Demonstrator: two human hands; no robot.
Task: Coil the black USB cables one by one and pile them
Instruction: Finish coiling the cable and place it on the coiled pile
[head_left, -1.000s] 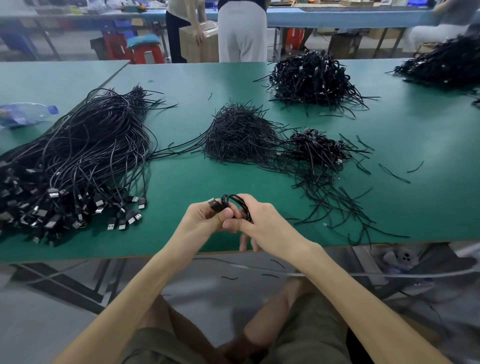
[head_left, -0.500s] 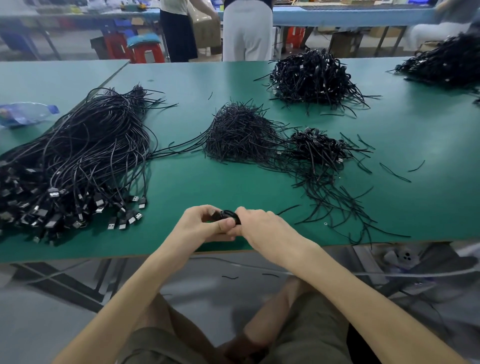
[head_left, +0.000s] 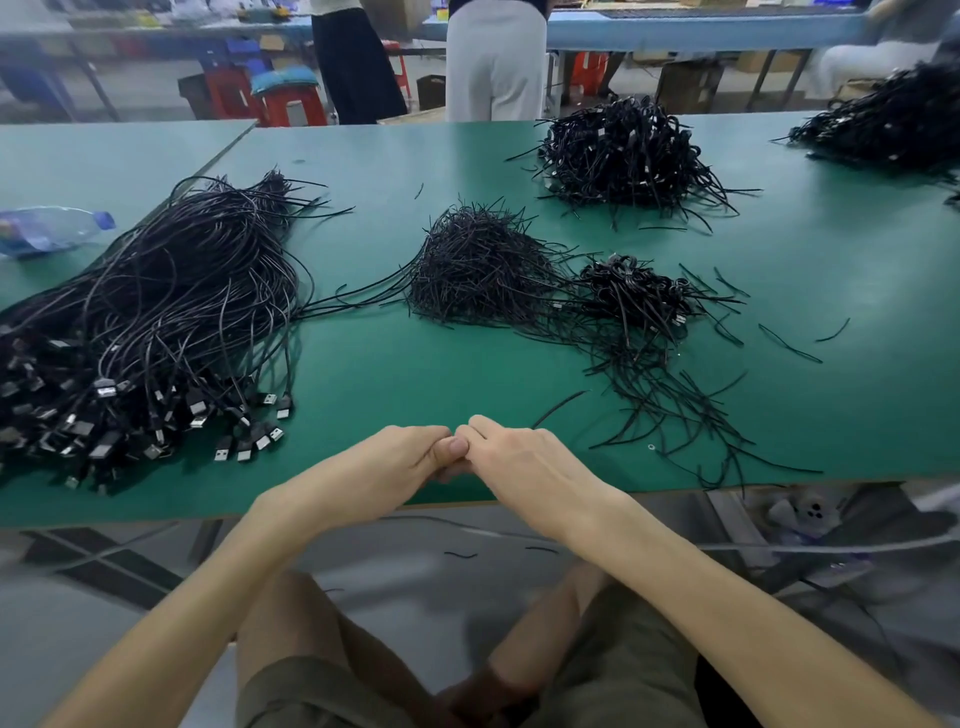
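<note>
My left hand and my right hand meet knuckles-up at the front edge of the green table, fingers curled inward and thumbs touching. The coiled black USB cable they grip is hidden under the fingers. A big bundle of uncoiled USB cables lies to the left, plugs toward me. A small pile of coiled cables sits right of centre, with a larger coiled pile farther back.
A heap of thin black ties lies mid-table, with loose ties strewn toward the front right. Another cable pile is at far right. A plastic bottle lies at the left. Two people stand behind the table.
Both hands have lowered toward the table edge and rolled palms-down. The coiled cable, visible between the fingers a second ago, is now covered by them.
</note>
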